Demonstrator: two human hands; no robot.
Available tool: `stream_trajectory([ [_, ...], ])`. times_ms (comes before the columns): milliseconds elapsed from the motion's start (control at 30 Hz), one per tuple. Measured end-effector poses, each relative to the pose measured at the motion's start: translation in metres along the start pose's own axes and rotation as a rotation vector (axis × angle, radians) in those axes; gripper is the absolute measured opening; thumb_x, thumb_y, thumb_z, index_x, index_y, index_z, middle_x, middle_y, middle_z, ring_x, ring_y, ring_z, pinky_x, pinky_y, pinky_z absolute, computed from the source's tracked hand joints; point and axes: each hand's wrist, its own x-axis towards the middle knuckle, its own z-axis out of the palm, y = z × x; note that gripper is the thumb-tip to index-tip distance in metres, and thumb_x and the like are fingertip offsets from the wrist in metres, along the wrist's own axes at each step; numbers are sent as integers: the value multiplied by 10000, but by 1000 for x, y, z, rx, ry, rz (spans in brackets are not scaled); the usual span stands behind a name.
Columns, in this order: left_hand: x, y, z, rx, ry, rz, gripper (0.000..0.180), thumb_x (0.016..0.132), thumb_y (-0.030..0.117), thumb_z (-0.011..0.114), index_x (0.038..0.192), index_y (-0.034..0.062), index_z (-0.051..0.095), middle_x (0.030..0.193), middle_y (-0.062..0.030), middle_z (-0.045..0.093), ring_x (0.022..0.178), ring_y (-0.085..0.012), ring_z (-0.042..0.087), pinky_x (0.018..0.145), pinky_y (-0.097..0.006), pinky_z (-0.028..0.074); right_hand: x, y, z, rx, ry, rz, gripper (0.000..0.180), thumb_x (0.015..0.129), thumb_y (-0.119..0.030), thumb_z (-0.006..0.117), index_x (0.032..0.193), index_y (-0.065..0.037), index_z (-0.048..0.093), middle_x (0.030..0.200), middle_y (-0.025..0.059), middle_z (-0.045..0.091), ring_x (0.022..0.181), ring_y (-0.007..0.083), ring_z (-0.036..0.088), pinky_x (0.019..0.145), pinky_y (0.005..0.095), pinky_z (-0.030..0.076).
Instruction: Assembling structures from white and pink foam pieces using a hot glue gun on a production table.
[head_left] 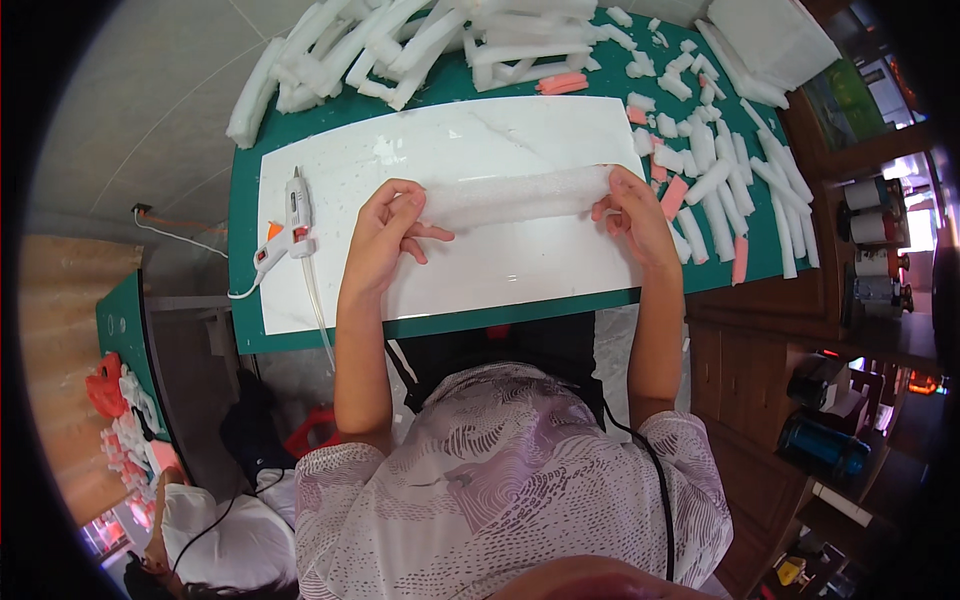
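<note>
Between my two hands a long white foam strip is stretched level over a glossy white board. My left hand pinches its left end between thumb and forefinger, the other fingers loosely curled. The right end sits in a pinch of my right hand, close to the board's right edge. A white hot glue gun rests on the board left of my left hand, nozzle pointing away from me, with a clear glue stick trailing toward the near edge.
The board lies on a green tabletop. White foam strips and frames are heaped along the far side. Cut white foam pieces and pink foam pieces cover the right side. A person in white is at the lower left.
</note>
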Motion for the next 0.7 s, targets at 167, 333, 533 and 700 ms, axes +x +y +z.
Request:
stream_trajectory([
  [167,-1,-11,-5,-35,23,-12,276,1006,254,512,1126,7,539,912,-127,652,619,-218,708,373,-187,433,-2,6,-2,0,0,9,407,1014,-379,492,1157,-15,602,829,23,583,682,63,543,520,174,369],
  [333,-7,-17,-2,37,174,16,267,1007,193,490,1169,-8,562,1074,-123,609,609,-152,648,454,-202,458,-7,-1,-1,38,48,-39,439,1030,-367,457,1228,2,588,1039,79,572,696,80,543,532,184,389],
  [533,-20,-46,-7,448,145,247,385,879,2,599,1258,-17,538,1005,-80,611,642,-61,516,556,-193,427,-8,20,-6,88,119,-18,394,1026,-274,480,1277,24,543,1131,107,571,750,121,596,555,212,432],
  [700,-21,-32,0,550,165,56,390,844,1,667,1221,-20,567,993,-64,626,734,-41,512,568,-185,411,-11,20,-2,86,96,15,357,1006,-172,497,1274,63,528,951,85,627,746,143,628,549,225,460],
])
